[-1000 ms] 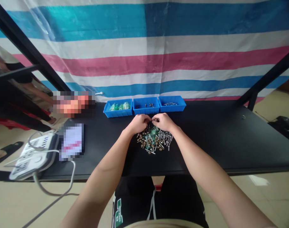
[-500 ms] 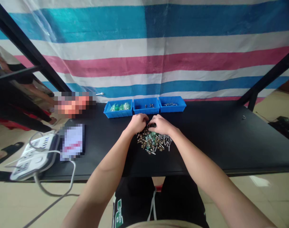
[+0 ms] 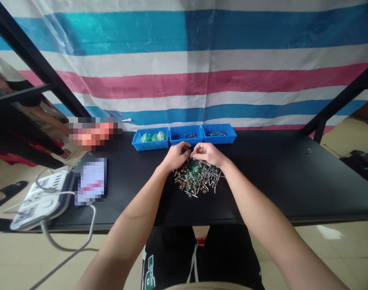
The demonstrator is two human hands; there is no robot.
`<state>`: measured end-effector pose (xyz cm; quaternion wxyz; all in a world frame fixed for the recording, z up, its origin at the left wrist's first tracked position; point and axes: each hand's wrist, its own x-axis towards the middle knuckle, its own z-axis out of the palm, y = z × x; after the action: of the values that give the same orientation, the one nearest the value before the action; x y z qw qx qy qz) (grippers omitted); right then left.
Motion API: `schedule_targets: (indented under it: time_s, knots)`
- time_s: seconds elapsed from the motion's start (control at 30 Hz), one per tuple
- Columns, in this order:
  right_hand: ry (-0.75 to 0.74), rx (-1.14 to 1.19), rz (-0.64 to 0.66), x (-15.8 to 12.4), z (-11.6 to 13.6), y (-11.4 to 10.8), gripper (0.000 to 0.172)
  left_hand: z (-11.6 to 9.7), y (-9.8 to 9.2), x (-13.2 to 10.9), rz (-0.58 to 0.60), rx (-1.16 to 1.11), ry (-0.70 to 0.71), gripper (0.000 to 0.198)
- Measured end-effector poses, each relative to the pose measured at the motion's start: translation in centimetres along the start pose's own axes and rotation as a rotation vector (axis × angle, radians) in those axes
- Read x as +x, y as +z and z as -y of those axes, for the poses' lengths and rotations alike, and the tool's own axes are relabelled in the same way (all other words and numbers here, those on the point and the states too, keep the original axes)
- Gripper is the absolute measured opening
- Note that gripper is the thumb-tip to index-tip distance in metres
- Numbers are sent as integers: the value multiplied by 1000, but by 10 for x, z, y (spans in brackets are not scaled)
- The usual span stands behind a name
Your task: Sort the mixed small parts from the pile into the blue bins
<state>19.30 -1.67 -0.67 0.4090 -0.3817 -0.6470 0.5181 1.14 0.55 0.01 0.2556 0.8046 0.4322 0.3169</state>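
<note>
A pile of small mixed parts (image 3: 197,179), brass screws, silver rivets and green plastic pieces, lies on the black table (image 3: 277,173). My left hand (image 3: 176,155) and my right hand (image 3: 208,154) hover at the pile's far edge, fingertips nearly touching each other. Both hands are curled in a pinch; whatever they hold is too small to make out. Behind them stand three blue trays: the left tray (image 3: 150,139) with green pieces, the middle tray (image 3: 186,135) with a few brass parts, the right tray (image 3: 219,133) with silver parts.
A white power strip (image 3: 40,199) with a cable sits at the table's left front corner, beside a blurred flat object (image 3: 91,181). A striped tarp (image 3: 184,64) hangs behind. Black frame posts (image 3: 35,60) rise at both sides. A small metal piece (image 3: 308,151) lies far right.
Both hands dipped down onto the pile half a second ago and have now lifted slightly back toward the trays, still pinched together.
</note>
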Motion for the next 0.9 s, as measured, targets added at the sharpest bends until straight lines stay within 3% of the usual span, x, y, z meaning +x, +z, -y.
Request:
schedule_targets:
  time_s: [0.13,0.3,0.5,0.7,0.9]
  knots:
    - [-37,78,-107,4,-2,0,26,0,0,-1,-7,-83,62,28]
    - [-48,124,-193,6,-5,3,43,-3,-1,-2,36,-143,148,46]
    - [15,176,-190,5,-6,4,58,-7,-3,-3,56,-126,176,26]
    - [11,59,-194,7,-5,0,33,-2,-1,0,-48,-81,129,18]
    - [-21,-46,-256,6,-3,-5,30,-3,-3,1,-111,7,79,29]
